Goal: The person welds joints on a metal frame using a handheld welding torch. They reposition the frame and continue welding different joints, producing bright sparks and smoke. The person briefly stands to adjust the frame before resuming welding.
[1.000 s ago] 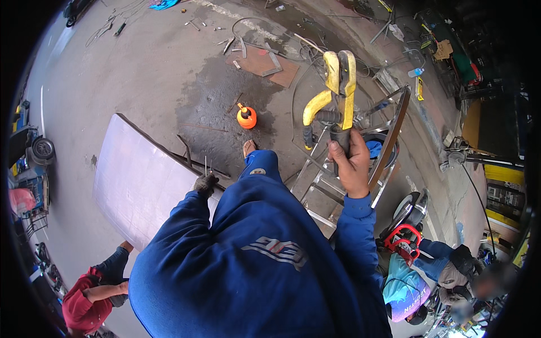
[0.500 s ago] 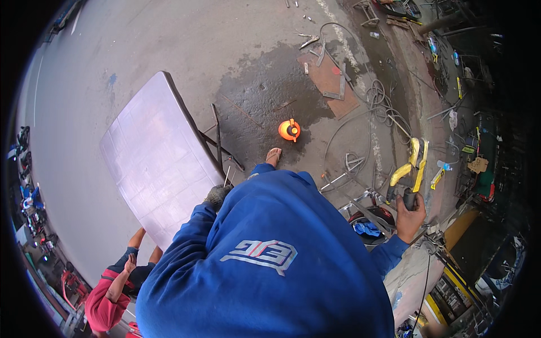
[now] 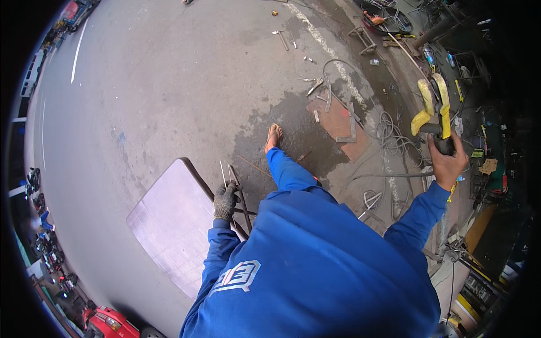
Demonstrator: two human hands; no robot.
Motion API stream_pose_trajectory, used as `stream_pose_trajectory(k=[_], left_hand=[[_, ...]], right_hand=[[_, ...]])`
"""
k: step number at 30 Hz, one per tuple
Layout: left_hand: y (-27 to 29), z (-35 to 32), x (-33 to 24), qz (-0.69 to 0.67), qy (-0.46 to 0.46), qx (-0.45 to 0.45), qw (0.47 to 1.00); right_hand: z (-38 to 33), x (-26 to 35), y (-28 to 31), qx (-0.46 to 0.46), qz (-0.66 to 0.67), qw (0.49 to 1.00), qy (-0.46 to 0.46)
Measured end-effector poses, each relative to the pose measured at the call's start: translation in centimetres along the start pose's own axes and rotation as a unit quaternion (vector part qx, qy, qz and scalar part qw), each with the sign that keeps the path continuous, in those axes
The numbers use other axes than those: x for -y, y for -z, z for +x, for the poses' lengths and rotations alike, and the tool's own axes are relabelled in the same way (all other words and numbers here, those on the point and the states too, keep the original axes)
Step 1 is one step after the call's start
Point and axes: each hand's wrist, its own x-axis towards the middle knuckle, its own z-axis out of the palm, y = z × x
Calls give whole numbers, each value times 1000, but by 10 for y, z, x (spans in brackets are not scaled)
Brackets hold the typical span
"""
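Note:
My left hand (image 3: 225,201), in a dark knit work glove, is closed around a couple of thin pale rods (image 3: 223,173) that look like welding rods. It is over the edge of a pale tabletop (image 3: 172,217), beside its dark metal legs (image 3: 244,205). My bare right hand (image 3: 448,160) is raised out to the right. Its fingers wrap the black round part of a yellow-and-black piece of gear (image 3: 441,104) with curved, padded-looking yellow arms; its exact kind is unclear.
A rusty metal sheet (image 3: 345,127) lies ahead, with a metal square (image 3: 350,135) on it. Tangled cable (image 3: 389,135) runs along the right. Pliers (image 3: 314,84) and a hammer (image 3: 281,39) lie farther off. My sandalled foot (image 3: 274,135) is on wet ground; a red vehicle (image 3: 110,322) is lower left.
I have moved forward past the tabletop's edge. My right hand has risen outward with the yellow-and-black gear. The orange jug is now almost wholly hidden, and the person in red is out of view.

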Motion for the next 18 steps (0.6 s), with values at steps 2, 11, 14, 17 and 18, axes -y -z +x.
stream_pose_trajectory(k=[2,11,14,17,18], left_hand=[[-10,54,-49,31,23,22,999],[85,270,-210,166,64,25,984],[77,369,-291,243,58,74,966],[22,474,-400,350,12,156,923],[-3,505,-441,387,-7,186,903]], right_hand=[[20,14,-66,13,77,993,-93],[99,116,-246,-72,368,901,-219],[135,141,-251,-122,375,887,-240],[150,180,-282,-262,532,755,-281],[151,191,-294,-320,535,721,-301]])
